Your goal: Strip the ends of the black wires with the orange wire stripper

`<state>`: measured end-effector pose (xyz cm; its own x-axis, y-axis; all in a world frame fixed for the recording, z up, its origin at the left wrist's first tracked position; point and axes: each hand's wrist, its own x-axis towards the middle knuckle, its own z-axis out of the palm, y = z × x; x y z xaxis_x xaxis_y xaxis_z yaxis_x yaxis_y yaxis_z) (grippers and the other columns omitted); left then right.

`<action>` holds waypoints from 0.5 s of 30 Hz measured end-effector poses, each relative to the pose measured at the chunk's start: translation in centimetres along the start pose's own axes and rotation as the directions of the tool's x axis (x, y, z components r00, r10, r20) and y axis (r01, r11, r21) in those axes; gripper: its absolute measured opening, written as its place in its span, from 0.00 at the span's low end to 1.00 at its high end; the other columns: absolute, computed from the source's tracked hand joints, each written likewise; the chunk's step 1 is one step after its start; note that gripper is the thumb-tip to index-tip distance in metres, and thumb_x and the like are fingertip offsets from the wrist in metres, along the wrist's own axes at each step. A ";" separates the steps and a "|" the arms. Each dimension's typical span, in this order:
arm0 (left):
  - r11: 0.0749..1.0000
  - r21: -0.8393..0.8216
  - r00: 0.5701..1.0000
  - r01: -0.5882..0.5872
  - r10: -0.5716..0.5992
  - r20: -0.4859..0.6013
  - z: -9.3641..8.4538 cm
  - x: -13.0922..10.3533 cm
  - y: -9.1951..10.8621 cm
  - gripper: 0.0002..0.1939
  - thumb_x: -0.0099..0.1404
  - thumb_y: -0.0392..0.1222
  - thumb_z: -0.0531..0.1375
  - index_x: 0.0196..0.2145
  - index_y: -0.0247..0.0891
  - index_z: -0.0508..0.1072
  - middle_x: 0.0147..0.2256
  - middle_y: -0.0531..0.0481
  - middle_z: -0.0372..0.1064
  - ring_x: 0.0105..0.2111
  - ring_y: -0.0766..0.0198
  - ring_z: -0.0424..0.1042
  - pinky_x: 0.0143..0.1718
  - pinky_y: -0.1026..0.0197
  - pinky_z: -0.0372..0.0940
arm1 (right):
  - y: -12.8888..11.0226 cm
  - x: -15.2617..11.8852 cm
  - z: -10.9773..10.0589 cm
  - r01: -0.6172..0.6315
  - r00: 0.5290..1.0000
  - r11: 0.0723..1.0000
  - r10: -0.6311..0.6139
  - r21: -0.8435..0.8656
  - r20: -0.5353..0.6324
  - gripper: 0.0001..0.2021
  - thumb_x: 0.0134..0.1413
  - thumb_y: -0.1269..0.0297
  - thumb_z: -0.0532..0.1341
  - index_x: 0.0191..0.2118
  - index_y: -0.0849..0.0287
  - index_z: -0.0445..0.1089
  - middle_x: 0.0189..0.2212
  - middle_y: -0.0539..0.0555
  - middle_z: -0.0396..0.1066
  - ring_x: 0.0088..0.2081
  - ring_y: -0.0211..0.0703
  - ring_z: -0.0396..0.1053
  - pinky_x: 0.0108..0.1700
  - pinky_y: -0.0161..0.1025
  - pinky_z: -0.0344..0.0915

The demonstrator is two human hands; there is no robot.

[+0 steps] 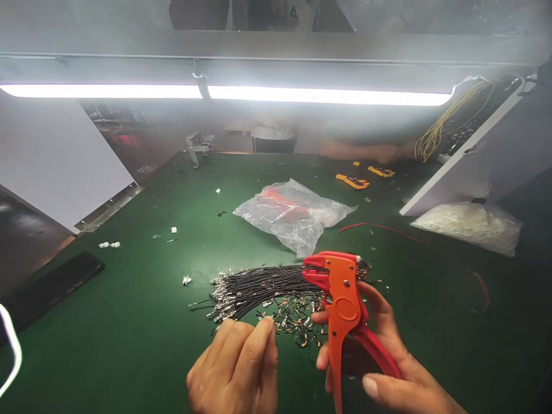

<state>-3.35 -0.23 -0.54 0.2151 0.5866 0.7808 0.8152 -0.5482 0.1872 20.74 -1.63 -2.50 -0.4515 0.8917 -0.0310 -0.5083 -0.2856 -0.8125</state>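
While the right hand (399, 359) loosely grips the stripper (346, 290), the left hand (237, 368) is curled closed near the wires (263, 284). Whether it holds anything, I cannot tell.

Two hands (235, 368), one stripper (344, 305), two yellow tools (352, 181), two bags (297, 214).

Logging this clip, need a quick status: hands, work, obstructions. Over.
Left hand pinched, contents unclear. Right hand gripping orange-red wire stripper. Black wires bunched beyond, partly behind stripper; loose scraps on near side.
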 end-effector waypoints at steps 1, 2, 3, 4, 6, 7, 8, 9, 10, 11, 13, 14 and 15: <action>1.000 0.003 1.000 -0.009 0.009 0.008 0.0 0.0 0.1 0.08 0.67 0.27 0.62 0.43 0.33 0.75 0.24 0.55 0.70 0.23 0.68 0.66 0.25 0.66 0.62 | 0.0 0.2 0.1 -0.042 0.999 0.999 0.042 0.032 0.017 0.42 0.55 0.60 0.71 0.65 0.29 0.45 0.58 0.53 0.71 0.45 0.50 0.78 0.43 0.49 0.73; 1.000 0.004 0.999 -0.029 0.029 0.019 -0.1 -0.1 0.1 0.08 0.66 0.27 0.62 0.43 0.33 0.75 0.25 0.55 0.71 0.23 0.69 0.67 0.25 0.67 0.62 | 0.0 0.3 0.1 -0.085 0.996 0.995 0.083 0.059 0.037 0.42 0.53 0.60 0.72 0.66 0.37 0.47 0.54 0.55 0.74 0.42 0.48 0.78 0.42 0.46 0.72; 0.999 0.004 0.998 -0.048 0.048 0.030 -0.1 -0.1 0.2 0.09 0.66 0.26 0.62 0.43 0.32 0.75 0.25 0.55 0.71 0.23 0.69 0.67 0.24 0.67 0.62 | 0.1 0.4 0.2 -0.121 0.991 0.989 0.116 0.084 0.062 0.41 0.52 0.60 0.72 0.66 0.45 0.50 0.48 0.57 0.77 0.40 0.46 0.78 0.41 0.43 0.71; 0.998 0.004 0.998 -0.060 0.060 0.038 -0.1 -0.1 0.2 0.10 0.65 0.26 0.63 0.43 0.32 0.75 0.25 0.55 0.71 0.23 0.69 0.66 0.24 0.67 0.62 | 0.3 0.4 0.2 -0.147 0.987 0.983 0.138 0.114 0.084 0.40 0.52 0.61 0.72 0.66 0.50 0.52 0.45 0.58 0.79 0.39 0.44 0.78 0.41 0.42 0.71; 0.998 0.006 0.997 -0.059 0.058 0.041 -0.1 -0.1 0.4 0.11 0.64 0.25 0.63 0.43 0.33 0.76 0.24 0.55 0.71 0.24 0.69 0.65 0.24 0.67 0.61 | 0.7 0.5 0.4 -0.178 0.982 0.967 0.163 0.182 0.098 0.43 0.50 0.62 0.72 0.66 0.50 0.48 0.46 0.59 0.80 0.40 0.45 0.79 0.41 0.42 0.70; 0.999 0.010 0.998 -0.045 0.045 0.037 -0.1 -0.1 0.5 0.11 0.63 0.25 0.63 0.43 0.33 0.76 0.24 0.55 0.70 0.24 0.68 0.65 0.24 0.67 0.61 | 0.9 0.5 0.6 -0.195 0.980 0.959 0.180 0.208 0.089 0.46 0.49 0.62 0.72 0.66 0.47 0.44 0.49 0.59 0.80 0.43 0.47 0.79 0.42 0.43 0.70; 0.999 0.015 0.999 -0.033 0.033 0.031 -0.1 -0.1 0.5 0.12 0.63 0.24 0.63 0.43 0.33 0.76 0.24 0.55 0.70 0.24 0.67 0.64 0.24 0.67 0.61 | 1.1 0.5 0.7 -0.215 0.976 0.950 0.202 0.226 0.081 0.47 0.48 0.63 0.73 0.66 0.45 0.42 0.50 0.59 0.79 0.45 0.48 0.79 0.44 0.44 0.70; 0.999 0.017 0.999 -0.035 0.034 0.032 -0.1 -0.1 0.6 0.12 0.62 0.23 0.63 0.43 0.34 0.75 0.24 0.55 0.70 0.24 0.67 0.64 0.24 0.67 0.60 | 1.3 0.6 0.9 -0.231 0.973 0.946 0.220 0.228 0.073 0.47 0.48 0.62 0.73 0.65 0.45 0.43 0.50 0.59 0.80 0.47 0.50 0.79 0.44 0.45 0.69; 0.999 0.017 0.998 -0.049 0.048 0.039 -0.1 -0.2 0.6 0.13 0.62 0.23 0.63 0.42 0.33 0.75 0.24 0.55 0.70 0.24 0.67 0.63 0.24 0.67 0.60 | 1.5 0.6 1.0 -0.237 0.971 0.947 0.228 0.217 0.068 0.45 0.48 0.62 0.73 0.65 0.46 0.46 0.48 0.58 0.81 0.47 0.50 0.79 0.45 0.45 0.68; 0.998 0.016 0.997 -0.065 0.064 0.048 -0.1 -0.2 0.6 0.13 0.61 0.23 0.63 0.42 0.33 0.75 0.23 0.55 0.70 0.23 0.68 0.63 0.23 0.67 0.60 | 1.5 0.7 1.2 -0.235 0.972 0.952 0.226 0.195 0.070 0.41 0.48 0.60 0.73 0.64 0.48 0.51 0.44 0.56 0.81 0.45 0.48 0.78 0.44 0.43 0.67; 0.995 0.011 0.994 -0.095 0.094 0.059 -0.1 -0.3 0.5 0.13 0.61 0.23 0.63 0.43 0.32 0.76 0.23 0.55 0.70 0.23 0.68 0.64 0.23 0.67 0.60 | 1.5 0.7 1.4 -0.223 0.974 0.966 0.214 0.132 0.081 0.29 0.49 0.57 0.72 0.57 0.54 0.66 0.39 0.54 0.79 0.40 0.45 0.76 0.42 0.40 0.65; 0.995 0.008 0.993 -0.101 0.100 0.059 -0.1 -0.3 0.6 0.13 0.60 0.24 0.63 0.43 0.32 0.76 0.23 0.54 0.70 0.23 0.68 0.64 0.23 0.67 0.60 | 1.4 0.7 1.5 -0.214 0.976 0.971 0.207 0.105 0.073 0.25 0.50 0.57 0.72 0.53 0.57 0.71 0.39 0.54 0.77 0.39 0.44 0.74 0.42 0.40 0.64; 0.996 0.006 0.994 -0.094 0.094 0.057 -0.2 -0.3 0.6 0.14 0.60 0.24 0.63 0.44 0.31 0.76 0.24 0.54 0.70 0.23 0.67 0.64 0.23 0.67 0.60 | 1.4 0.6 1.5 -0.210 0.977 0.973 0.205 0.091 0.058 0.24 0.50 0.56 0.72 0.52 0.58 0.74 0.39 0.55 0.76 0.39 0.44 0.73 0.43 0.41 0.65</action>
<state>-2.97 -0.84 -0.55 0.3209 0.5653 0.7599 0.7945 -0.5974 0.1089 18.69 -2.03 -2.79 -0.5877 0.7923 -0.1636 -0.4669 -0.4973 -0.7312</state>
